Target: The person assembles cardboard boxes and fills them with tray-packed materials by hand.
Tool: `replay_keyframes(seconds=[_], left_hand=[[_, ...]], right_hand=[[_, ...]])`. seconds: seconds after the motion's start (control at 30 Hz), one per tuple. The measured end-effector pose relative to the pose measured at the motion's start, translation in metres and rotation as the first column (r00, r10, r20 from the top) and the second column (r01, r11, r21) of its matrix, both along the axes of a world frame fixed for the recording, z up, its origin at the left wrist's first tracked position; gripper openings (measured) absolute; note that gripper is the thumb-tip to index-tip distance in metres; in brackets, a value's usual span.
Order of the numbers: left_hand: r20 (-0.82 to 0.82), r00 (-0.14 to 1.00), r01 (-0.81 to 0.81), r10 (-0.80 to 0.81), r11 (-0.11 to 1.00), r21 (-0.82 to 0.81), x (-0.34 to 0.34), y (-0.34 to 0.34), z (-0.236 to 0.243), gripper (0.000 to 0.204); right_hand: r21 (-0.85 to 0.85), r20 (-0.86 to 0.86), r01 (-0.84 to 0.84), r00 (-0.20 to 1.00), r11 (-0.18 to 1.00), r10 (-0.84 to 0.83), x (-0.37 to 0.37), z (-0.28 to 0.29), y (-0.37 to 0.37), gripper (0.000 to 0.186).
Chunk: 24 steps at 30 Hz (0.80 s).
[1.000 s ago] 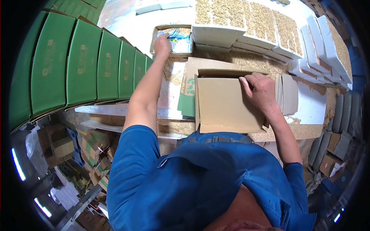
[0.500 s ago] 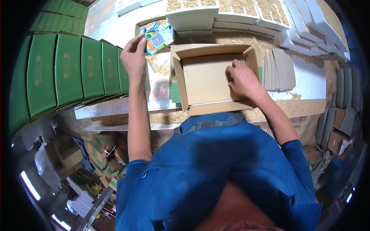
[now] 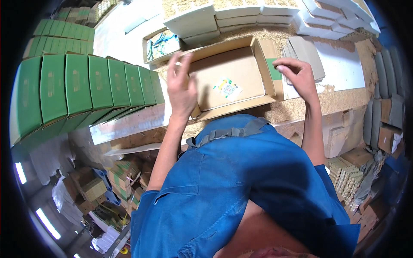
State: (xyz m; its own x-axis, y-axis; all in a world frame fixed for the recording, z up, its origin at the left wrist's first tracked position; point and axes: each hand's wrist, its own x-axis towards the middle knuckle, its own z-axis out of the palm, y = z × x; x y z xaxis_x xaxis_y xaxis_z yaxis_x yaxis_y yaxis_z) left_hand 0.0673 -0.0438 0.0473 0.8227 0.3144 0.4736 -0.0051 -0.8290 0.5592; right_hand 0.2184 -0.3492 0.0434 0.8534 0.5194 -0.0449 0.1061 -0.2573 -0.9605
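Note:
An open cardboard box [image 3: 234,64] sits in front of me, tilted a little, and a small colourful printed packet [image 3: 228,88] lies flat on its bottom. Over the box's left side hovers my left hand [image 3: 180,88], its fingers spread and slightly blurred, with nothing in it. My right hand [image 3: 299,75] is beyond the box's right wall, above a flap with a green patch [image 3: 272,69]. Its fingers are loosely curled, the tips a little apart, and I see nothing held. Just beyond that hand stands a fanned stack of grey cardboard sheets [image 3: 306,51].
A small carton [image 3: 161,45] holding blue-and-green packets stands behind the box's left corner. Green boxes [image 3: 77,86] stand in rows at left. White foam trays of wood shavings [image 3: 191,19] line the back. Shavings [image 3: 327,96] litter the bench's right side.
My left hand has let go of the packet and come nearer, to the right. The packet now lies inside the box. My right hand has left the box's inside and moved right.

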Motion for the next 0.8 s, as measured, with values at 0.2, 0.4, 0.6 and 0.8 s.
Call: replay_keyframes(seconds=[0.2,0.4,0.6,0.8], left_hand=[[-0.117,0.983,-0.127,-0.141,-0.061,-0.990,-0.050,0.029,-0.069,0.052],[-0.335,0.911,-0.049,-0.240,0.743,-0.667,-0.053,0.001,-0.107,0.103],[-0.414,0.889,-0.141,-0.198,0.741,-0.657,-0.036,0.002,-0.104,0.103],[-0.298,0.938,-0.045,-0.175,0.793,-0.608,-0.051,0.027,-0.137,0.097]], right_hand=[[0.213,-0.484,-0.006,0.868,0.977,0.110,-0.013,-0.133,-0.001,0.078],[-0.262,-0.225,-0.078,0.974,0.962,0.018,-0.018,-0.147,0.046,0.114],[-0.231,-0.201,-0.098,0.978,0.968,0.051,-0.015,-0.130,0.056,0.100],[0.152,-0.537,0.069,0.843,0.986,0.024,-0.021,-0.123,0.062,0.087]])
